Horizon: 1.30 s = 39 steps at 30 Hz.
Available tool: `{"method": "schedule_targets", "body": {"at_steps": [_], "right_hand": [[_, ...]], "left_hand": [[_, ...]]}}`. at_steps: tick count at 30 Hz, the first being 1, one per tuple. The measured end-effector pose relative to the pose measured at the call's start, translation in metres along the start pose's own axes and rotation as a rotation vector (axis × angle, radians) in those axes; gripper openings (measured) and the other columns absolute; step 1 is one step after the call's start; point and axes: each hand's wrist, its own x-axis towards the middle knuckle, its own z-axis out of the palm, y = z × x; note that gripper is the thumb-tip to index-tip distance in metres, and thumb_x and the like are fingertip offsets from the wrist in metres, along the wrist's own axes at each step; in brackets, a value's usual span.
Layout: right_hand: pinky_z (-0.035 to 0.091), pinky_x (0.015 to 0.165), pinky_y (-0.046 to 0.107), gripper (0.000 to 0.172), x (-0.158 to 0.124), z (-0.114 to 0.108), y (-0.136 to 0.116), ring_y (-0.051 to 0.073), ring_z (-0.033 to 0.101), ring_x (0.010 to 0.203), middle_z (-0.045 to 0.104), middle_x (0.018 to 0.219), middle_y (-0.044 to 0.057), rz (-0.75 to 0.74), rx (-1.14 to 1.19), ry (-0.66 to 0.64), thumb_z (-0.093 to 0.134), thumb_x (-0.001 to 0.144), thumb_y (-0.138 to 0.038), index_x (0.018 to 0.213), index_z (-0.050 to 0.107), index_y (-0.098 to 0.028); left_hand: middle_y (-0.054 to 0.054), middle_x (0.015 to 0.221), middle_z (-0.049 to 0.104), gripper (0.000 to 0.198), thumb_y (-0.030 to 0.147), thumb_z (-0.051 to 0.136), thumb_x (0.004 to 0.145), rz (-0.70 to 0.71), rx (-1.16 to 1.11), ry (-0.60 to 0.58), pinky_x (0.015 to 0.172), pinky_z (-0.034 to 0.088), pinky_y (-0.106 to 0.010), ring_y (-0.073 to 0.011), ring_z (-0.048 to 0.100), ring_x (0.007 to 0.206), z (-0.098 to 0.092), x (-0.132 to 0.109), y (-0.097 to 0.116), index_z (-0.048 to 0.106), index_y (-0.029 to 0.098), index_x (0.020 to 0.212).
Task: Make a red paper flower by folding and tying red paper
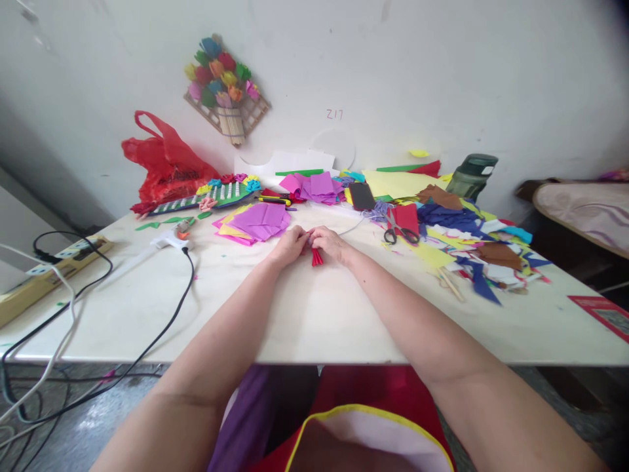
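My left hand (293, 245) and my right hand (328, 244) meet over the middle of the table, fingers closed in a pinch. Between them is a small piece of red pleated paper (318, 257), its fanned end pointing down toward me. The pinched part is hidden by my fingers. From beside my right hand a thin cord (351, 226) runs to a bundle of purple string (378, 211). Left of my hands lies a stack of purple paper sheets (263, 221), with yellow and pink sheets under it. Black-handled scissors (400, 231) rest on red paper to the right.
A white glue gun (171, 239) with a black cord lies at left, near a power strip (63, 272). A red plastic bag (164, 160) stands behind. Paper scraps (472, 236) heap at right beside a dark green bottle (472, 177). A phone (362, 196) lies at the back.
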Motion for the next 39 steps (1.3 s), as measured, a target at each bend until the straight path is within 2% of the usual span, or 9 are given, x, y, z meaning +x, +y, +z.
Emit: {"method": "schedule_targets", "body": {"at_steps": [6, 16, 24, 29, 34, 36, 39], "right_hand": [[0.043, 0.072, 0.026, 0.007, -0.004, 0.000, 0.001, 0.014, 0.054, 0.074, 0.059, 0.079, 0.003, -0.008, 0.033, 0.039, 0.054, 0.058, -0.012, 0.054, 0.052, -0.017], [0.044, 0.068, 0.024, 0.012, -0.005, -0.010, -0.003, 0.012, 0.055, 0.063, 0.062, 0.061, -0.001, 0.037, 0.060, 0.039, 0.050, 0.059, -0.009, 0.057, 0.061, -0.014], [0.046, 0.065, 0.022, 0.020, -0.002, -0.011, 0.000, 0.012, 0.057, 0.061, 0.066, 0.066, 0.002, 0.037, -0.046, 0.036, 0.050, 0.064, -0.006, 0.070, 0.068, -0.011], [0.045, 0.066, 0.023, 0.024, 0.002, -0.012, 0.007, 0.012, 0.057, 0.063, 0.067, 0.071, 0.003, -0.004, -0.182, 0.080, 0.048, 0.069, -0.008, 0.078, 0.069, -0.013], [0.042, 0.067, 0.025, 0.023, -0.001, -0.023, 0.001, 0.013, 0.053, 0.065, 0.064, 0.071, 0.002, -0.013, -0.367, 0.122, 0.049, 0.069, -0.015, 0.081, 0.069, -0.016], [0.041, 0.069, 0.025, 0.022, -0.002, -0.029, -0.003, 0.014, 0.053, 0.070, 0.063, 0.076, 0.002, -0.018, -0.383, 0.130, 0.049, 0.070, -0.018, 0.081, 0.068, -0.017], [0.040, 0.069, 0.025, 0.023, -0.003, -0.036, -0.006, 0.014, 0.053, 0.076, 0.062, 0.086, 0.003, -0.054, -0.347, 0.075, 0.044, 0.075, -0.022, 0.081, 0.066, -0.016]], "left_hand": [[0.001, 0.054, 0.052, 0.023, 0.038, 0.043, 0.080, -0.004, 0.036, -0.009, 0.050, 0.035, -0.024, -0.0122, 0.048, 0.051, -0.001, 0.000, 0.001, 0.045, 0.019, 0.067], [0.001, 0.054, 0.051, 0.015, 0.027, 0.043, 0.079, -0.024, -0.002, -0.023, 0.052, 0.037, -0.024, -0.0117, 0.048, 0.051, -0.002, -0.004, 0.009, 0.046, 0.018, 0.068], [0.001, 0.055, 0.052, 0.014, 0.026, 0.041, 0.080, -0.039, 0.020, -0.040, 0.052, 0.037, -0.023, -0.0108, 0.048, 0.051, -0.002, -0.003, 0.007, 0.045, 0.018, 0.069], [0.001, 0.056, 0.052, 0.016, 0.027, 0.041, 0.081, -0.043, 0.046, -0.044, 0.053, 0.037, -0.023, -0.0113, 0.049, 0.052, -0.002, -0.002, 0.005, 0.044, 0.018, 0.068], [0.002, 0.055, 0.051, 0.015, 0.025, 0.043, 0.080, -0.064, 0.014, -0.044, 0.052, 0.037, -0.023, -0.0105, 0.048, 0.051, -0.002, -0.003, 0.009, 0.043, 0.018, 0.067], [0.002, 0.054, 0.050, 0.015, 0.024, 0.043, 0.081, -0.074, -0.010, -0.048, 0.051, 0.036, -0.023, -0.0100, 0.047, 0.049, -0.001, -0.003, 0.011, 0.043, 0.018, 0.067], [0.003, 0.052, 0.049, 0.017, 0.025, 0.043, 0.081, -0.076, -0.022, -0.051, 0.051, 0.036, -0.023, -0.0098, 0.046, 0.048, -0.002, -0.004, 0.012, 0.043, 0.018, 0.066]]}}
